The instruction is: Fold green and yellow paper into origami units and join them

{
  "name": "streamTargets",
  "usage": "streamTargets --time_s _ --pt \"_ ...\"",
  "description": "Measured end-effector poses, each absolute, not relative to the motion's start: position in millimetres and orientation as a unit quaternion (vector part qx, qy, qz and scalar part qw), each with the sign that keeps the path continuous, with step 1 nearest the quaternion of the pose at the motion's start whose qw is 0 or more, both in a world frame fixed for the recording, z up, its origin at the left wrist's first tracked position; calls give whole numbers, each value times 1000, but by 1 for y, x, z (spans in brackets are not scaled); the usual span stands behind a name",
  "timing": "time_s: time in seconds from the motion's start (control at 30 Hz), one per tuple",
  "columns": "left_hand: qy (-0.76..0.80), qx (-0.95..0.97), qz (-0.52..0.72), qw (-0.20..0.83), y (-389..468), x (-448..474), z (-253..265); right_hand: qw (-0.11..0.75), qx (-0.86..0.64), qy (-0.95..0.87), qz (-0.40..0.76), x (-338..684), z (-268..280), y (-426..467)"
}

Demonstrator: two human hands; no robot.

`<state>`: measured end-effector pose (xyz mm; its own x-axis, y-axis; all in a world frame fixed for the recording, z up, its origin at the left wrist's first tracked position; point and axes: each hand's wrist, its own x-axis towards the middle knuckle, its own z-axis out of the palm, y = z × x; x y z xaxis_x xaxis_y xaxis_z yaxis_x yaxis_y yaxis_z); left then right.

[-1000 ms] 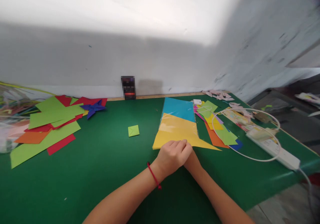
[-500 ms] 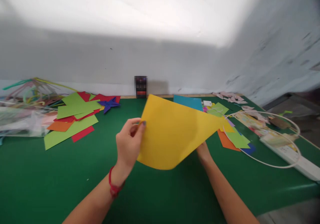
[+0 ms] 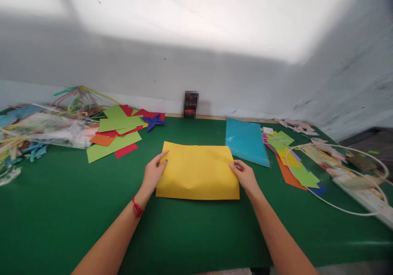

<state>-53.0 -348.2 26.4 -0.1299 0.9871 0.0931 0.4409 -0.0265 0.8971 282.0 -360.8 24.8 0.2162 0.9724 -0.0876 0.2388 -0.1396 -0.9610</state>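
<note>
White wall [image 3: 184, 17] at back; green table [image 3: 190, 236] in front of it. Yellow sheet [image 3: 198, 170] is over the table's middle, directly before the person: long axis runs left to right, short ends pointing at the hands, one long edge toward the person, the other toward the wall. Surface slightly bowed; can't tell how much of it touches the table. Loose coloured papers [image 3: 121, 123] lie beyond it on the left. Blue sheet [image 3: 245, 140] on the table beyond the yellow one's right end, apart from it, long axis more front to back. Left hand [image 3: 154, 176]: nearly closed, light pinch on the left end, thumb on top. Right hand [image 3: 245, 177]: same at the right end, fingers curled at the edge. Purple folded star [image 3: 152, 122] by the coloured papers. Red bracelet [image 3: 138, 209] on the left wrist.
</note>
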Motion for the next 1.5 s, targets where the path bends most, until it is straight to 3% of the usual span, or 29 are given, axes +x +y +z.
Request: streamTargets --time_s 0.1,0.23,0.43,0.57,0.67,0.93,1.1,1.27,1.5 --pt "583 660 377 286 -346 -49 19 446 -669 -489 336 288 19 -363" --pt "554 699 366 266 -346 -45 23 478 -666 -467 332 292 7 -366" --pt "465 834 294 50 -377 -20 27 514 -648 -424 369 298 -7 -365" --pt "347 919 177 56 -408 14 14 518 -640 -390 412 304 -3 -364" --pt "362 920 149 26 -412 23 5 517 -636 -372 435 305 2 -366" --pt "424 883 197 47 -400 6 10 575 -618 -351 405 314 -1 -361" --pt "457 857 224 86 -402 -1 25 554 -554 -512 353 315 3 -369" --pt "403 888 215 61 -392 -7 26 489 -476 -667 299 312 21 -381" --pt "428 884 188 19 -380 -16 21 457 -451 -716 274 327 34 -389"
